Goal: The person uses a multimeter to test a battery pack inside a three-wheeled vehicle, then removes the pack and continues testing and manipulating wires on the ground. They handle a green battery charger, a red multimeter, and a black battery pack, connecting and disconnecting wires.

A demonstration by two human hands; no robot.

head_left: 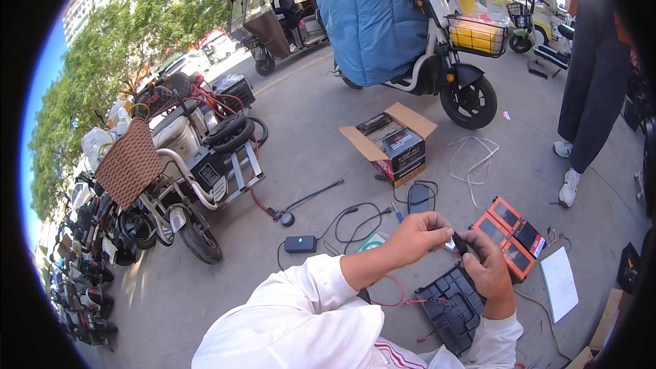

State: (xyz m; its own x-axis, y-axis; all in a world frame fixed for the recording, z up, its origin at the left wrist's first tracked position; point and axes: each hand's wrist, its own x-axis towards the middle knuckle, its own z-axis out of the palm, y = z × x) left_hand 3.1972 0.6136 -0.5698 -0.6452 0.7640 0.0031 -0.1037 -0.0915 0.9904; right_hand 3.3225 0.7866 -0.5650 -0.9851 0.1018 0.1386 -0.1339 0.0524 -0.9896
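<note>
My left hand and my right hand come together in front of me. Between their fingertips they pinch a small black piece, too small and too covered to name. Just below my hands lies a black moulded plastic case with compartments and thin red wires. Beyond my right hand, orange-framed blocks with dark panels rest on the ground, apparently batteries. My left forearm passes over part of a green and white item.
A black charger and a dark adapter lie with cables on the pavement. Farther off are an open cardboard box, a blue-draped scooter and a parked tricycle. A white sheet lies right, near a standing person.
</note>
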